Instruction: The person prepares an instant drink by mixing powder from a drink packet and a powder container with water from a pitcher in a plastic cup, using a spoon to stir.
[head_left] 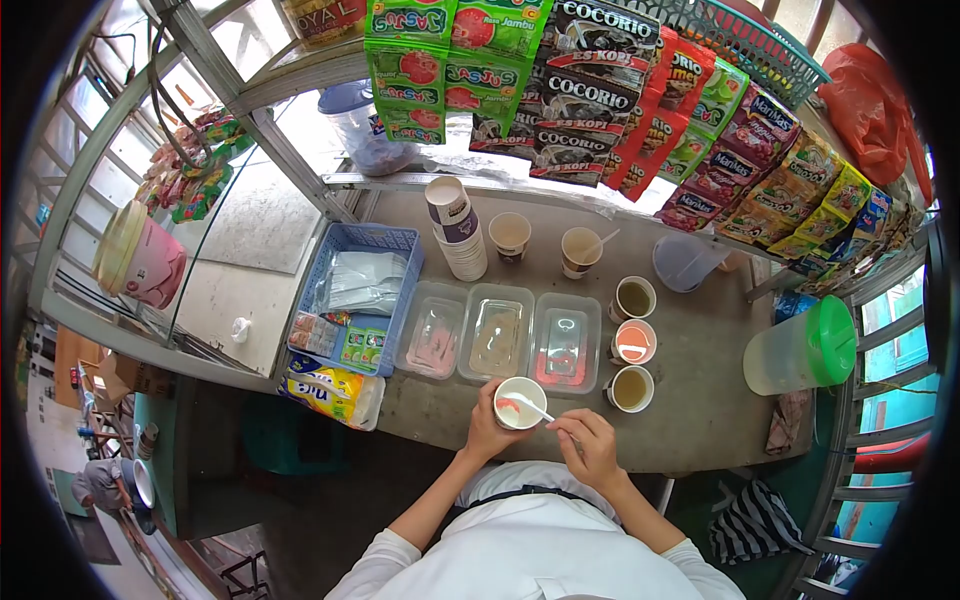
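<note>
My left hand [487, 424] is wrapped round a white paper cup [521, 418] at the table's front edge. Inside the cup I see white and a patch of pinkish-orange. My right hand [588, 446] pinches the handle of a white plastic spoon [535, 408], whose other end is in the cup. Just beyond the cup stand three clear plastic containers: one with pink bits [432, 340], a middle one with pale brownish contents [497, 335], and one with red-pink bits [565, 345]. To their right, a cup with an orange surface [634, 342] sits between two yellowish drinks [629, 388] [633, 297].
Cups [510, 236] [581, 252] and a cup stack [460, 235] stand behind. A blue basket [400, 250] and a yellow pack [325, 392] are left. A green-lidded jug [800, 345] stands right. Drink sachets [588, 90] hang over the table [700, 430].
</note>
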